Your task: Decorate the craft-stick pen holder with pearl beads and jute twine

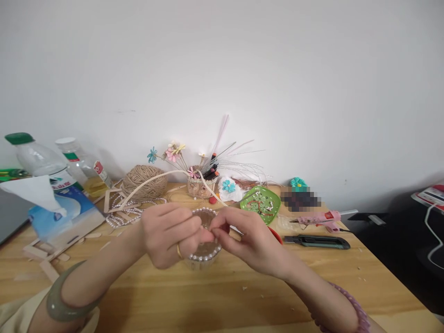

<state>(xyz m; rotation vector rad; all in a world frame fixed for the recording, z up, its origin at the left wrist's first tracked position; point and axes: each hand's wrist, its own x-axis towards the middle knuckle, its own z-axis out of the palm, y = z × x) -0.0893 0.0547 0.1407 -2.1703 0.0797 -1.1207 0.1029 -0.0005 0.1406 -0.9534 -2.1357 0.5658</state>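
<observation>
Observing both hands meeting over the pearl-rimmed cup, our landmark. The left hand is curled, its fingertips pressed together; the right hand brings thumb and forefinger to the same spot. We cannot tell what, if anything, they pinch. We judge that this close hold suits fine work near the rim. Right of the cup lie a glue gun and a cutter, probably for easy reach; behind it, a green dish likely gathers loose bits. The cup stands below and between the hands, partly hidden.
</observation>
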